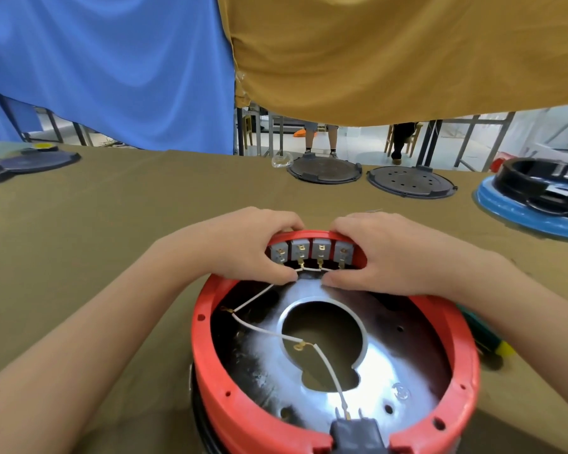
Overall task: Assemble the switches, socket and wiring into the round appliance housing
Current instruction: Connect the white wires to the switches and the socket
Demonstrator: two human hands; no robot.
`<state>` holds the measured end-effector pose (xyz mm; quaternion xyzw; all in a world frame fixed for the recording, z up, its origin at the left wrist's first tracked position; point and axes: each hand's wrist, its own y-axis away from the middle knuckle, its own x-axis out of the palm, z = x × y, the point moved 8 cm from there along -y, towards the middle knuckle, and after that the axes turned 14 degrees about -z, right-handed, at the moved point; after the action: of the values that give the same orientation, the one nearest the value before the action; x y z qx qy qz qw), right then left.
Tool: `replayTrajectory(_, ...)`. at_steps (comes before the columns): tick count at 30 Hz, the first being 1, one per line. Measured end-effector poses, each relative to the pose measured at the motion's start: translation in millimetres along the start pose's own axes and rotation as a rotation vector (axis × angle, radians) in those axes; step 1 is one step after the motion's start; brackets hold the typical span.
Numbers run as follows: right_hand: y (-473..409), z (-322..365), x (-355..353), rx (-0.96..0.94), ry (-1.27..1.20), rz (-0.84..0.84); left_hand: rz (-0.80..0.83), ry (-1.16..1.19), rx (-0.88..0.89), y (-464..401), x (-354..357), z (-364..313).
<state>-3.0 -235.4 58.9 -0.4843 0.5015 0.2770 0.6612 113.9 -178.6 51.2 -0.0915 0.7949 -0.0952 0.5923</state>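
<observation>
The red round housing (335, 339) sits at the near edge of the worktop (112, 217), open side up. Both forearms reach forward over it. The left hand (253, 244) curls over the far rim, fingers outside, thumb tip inside pinching the white wire (259, 326) just below the 4 grey switches (310, 250). The right hand (387, 253) mirrors it, fingers hooked over the rim, thumb pressed inward beside the rightmost switch. A black socket (354, 434) sits in the near rim.

Bright, even daylight — glare on the metal plate (368, 385), wide-angle bowing at edges.
</observation>
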Motion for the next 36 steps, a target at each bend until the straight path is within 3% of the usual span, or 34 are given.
replayTrajectory(13,1.4,-16.8,7.6,0.135,-0.297,0.034,0.047,0.062,-0.009,1.7,5.8,2.8)
replayTrajectory(36,1.0,-23.2,13.3,0.232,-0.367,0.003,0.085,0.277,-0.12,5.5,1.8,10.6)
